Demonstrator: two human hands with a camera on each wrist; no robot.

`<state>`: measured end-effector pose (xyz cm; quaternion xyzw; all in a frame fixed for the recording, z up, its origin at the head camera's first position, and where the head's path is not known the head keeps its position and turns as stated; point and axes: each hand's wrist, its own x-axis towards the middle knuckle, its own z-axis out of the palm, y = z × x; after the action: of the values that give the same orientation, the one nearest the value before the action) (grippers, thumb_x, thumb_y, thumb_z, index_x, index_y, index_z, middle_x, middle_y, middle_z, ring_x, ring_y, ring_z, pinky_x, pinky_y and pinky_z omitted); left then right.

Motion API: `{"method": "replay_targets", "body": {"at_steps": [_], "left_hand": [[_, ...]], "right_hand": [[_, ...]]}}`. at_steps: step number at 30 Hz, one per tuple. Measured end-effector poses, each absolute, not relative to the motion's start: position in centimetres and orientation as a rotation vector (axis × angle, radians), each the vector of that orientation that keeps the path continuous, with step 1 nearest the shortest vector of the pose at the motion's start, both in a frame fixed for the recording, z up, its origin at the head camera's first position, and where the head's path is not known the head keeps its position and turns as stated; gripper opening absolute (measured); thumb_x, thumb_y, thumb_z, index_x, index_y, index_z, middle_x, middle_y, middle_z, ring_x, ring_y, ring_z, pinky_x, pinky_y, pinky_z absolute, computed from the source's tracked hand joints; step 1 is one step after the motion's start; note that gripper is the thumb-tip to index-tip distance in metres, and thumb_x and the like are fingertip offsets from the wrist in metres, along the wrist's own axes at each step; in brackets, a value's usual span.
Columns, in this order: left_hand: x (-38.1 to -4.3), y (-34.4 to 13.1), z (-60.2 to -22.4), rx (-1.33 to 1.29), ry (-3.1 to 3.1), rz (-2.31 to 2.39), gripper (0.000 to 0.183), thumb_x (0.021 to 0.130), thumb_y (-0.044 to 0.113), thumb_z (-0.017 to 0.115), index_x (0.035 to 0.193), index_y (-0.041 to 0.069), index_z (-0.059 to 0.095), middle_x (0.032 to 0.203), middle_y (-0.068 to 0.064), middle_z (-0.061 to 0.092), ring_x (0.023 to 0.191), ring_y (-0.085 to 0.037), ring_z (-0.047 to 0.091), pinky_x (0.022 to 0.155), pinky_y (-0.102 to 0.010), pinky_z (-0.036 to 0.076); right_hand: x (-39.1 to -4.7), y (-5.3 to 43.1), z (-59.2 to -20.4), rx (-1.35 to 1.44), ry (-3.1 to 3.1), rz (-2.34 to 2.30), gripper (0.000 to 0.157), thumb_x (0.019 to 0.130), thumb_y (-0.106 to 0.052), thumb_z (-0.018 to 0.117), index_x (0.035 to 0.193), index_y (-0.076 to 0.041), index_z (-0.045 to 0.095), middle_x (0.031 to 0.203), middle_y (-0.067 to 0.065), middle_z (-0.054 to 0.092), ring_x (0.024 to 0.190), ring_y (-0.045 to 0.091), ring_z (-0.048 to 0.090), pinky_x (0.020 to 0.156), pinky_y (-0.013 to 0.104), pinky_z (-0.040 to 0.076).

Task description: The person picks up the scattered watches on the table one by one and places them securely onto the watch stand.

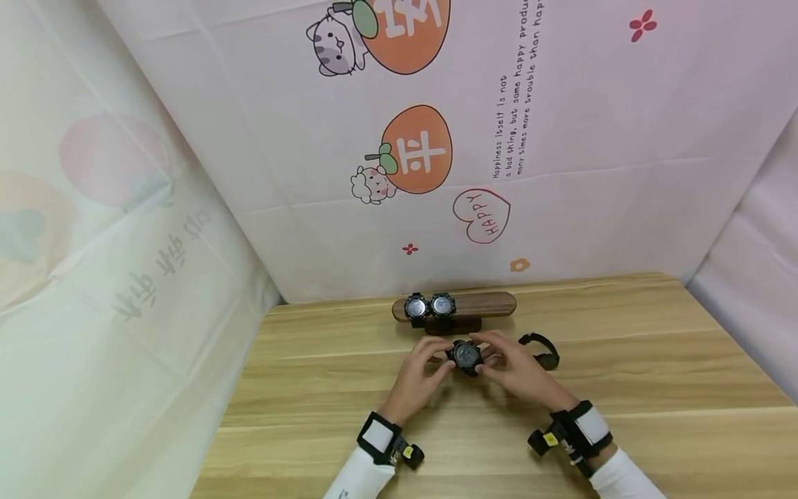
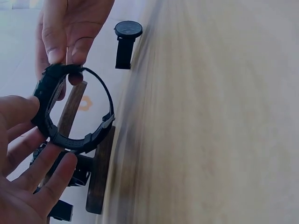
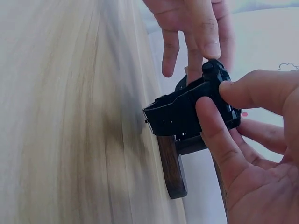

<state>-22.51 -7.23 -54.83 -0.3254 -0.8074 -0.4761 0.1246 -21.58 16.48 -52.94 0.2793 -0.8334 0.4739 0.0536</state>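
Note:
Between both hands, above the table, is a black wristwatch (image 1: 465,354) with its dial turned up toward the head view. The left hand (image 1: 414,381) pinches one side of the case between thumb and fingers. On the opposite side, the right hand (image 1: 520,371) grips the case with thumb and fingers. In the left wrist view the strap (image 2: 100,133) is fastened into a loop. The right wrist view shows the band (image 3: 173,114) from its outer side. Just behind the hands stands a dark wooden watch stand (image 1: 486,303), carrying two black watches (image 1: 415,307) side by side on its left part.
Another black watch (image 1: 548,359) lies on the wooden table (image 1: 299,388) to the right, behind the right hand, its strap curved upward. A printed white cloth (image 1: 324,242) hangs behind the table's back edge, and a pale curtain (image 1: 125,346) hangs at the left.

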Motion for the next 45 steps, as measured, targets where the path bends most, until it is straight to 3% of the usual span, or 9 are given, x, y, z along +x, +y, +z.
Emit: {"method": "replay_targets", "body": {"at_steps": [7,14,19,28,39,45], "left_hand": [[-22.5,-7.0,-54.7,-0.98,-2.369,-1.36,0.051,0.086,0.026,0.073,0.132,0.012,0.056,0.131,0.003,0.05,0.113,-0.013,0.054,0.089,-0.027,0.054],[-22.3,-6.7,-54.5,-0.973,-2.392,-1.301,0.066,0.081,0.03,0.078,0.137,0.009,0.049,0.135,0.003,0.044,0.116,-0.013,0.05,0.092,-0.032,0.054],[-22.3,-6.5,-54.6,-0.951,-2.4,-1.267,0.066,0.083,0.033,0.076,0.138,0.011,0.047,0.136,0.004,0.043,0.12,-0.012,0.047,0.093,-0.031,0.052],[-22.3,-6.5,-54.8,-0.966,-2.4,-1.263,0.065,0.084,0.028,0.074,0.139,0.009,0.046,0.138,0.002,0.043,0.123,-0.01,0.045,0.095,-0.03,0.051],[-22.4,-6.9,-54.7,-1.034,-2.386,-1.246,0.071,0.081,0.022,0.076,0.143,0.019,0.043,0.141,0.006,0.043,0.127,-0.011,0.043,0.106,-0.033,0.042],[-22.3,-6.9,-54.8,-1.056,-2.349,-1.297,0.071,0.077,0.015,0.079,0.14,0.011,0.047,0.139,-0.004,0.047,0.125,-0.018,0.046,0.105,-0.04,0.043]], "right_hand": [[-21.0,15.8,-52.0,0.802,-2.555,1.479,0.059,0.086,-0.007,0.071,0.139,-0.002,0.047,0.122,0.019,0.051,0.094,0.027,0.063,0.076,0.04,0.059],[-21.5,15.9,-53.0,0.755,-2.547,1.507,0.051,0.086,-0.025,0.072,0.133,-0.015,0.054,0.117,0.006,0.052,0.091,0.017,0.063,0.072,0.028,0.059],[-21.5,15.7,-52.9,0.728,-2.54,1.526,0.049,0.085,-0.032,0.072,0.129,-0.018,0.056,0.114,0.002,0.053,0.089,0.016,0.063,0.072,0.027,0.059],[-21.5,15.9,-52.9,0.791,-2.519,1.41,0.053,0.084,-0.034,0.074,0.13,-0.017,0.055,0.113,-0.001,0.054,0.091,0.021,0.061,0.075,0.04,0.058],[-21.8,16.1,-53.3,0.998,-2.455,1.286,0.066,0.084,-0.022,0.076,0.142,-0.013,0.045,0.14,0.003,0.048,0.123,0.022,0.047,0.092,0.05,0.051],[-21.8,16.0,-53.2,1.002,-2.472,1.314,0.065,0.082,-0.022,0.077,0.139,-0.013,0.047,0.137,0.005,0.05,0.121,0.025,0.049,0.091,0.05,0.052]]}}
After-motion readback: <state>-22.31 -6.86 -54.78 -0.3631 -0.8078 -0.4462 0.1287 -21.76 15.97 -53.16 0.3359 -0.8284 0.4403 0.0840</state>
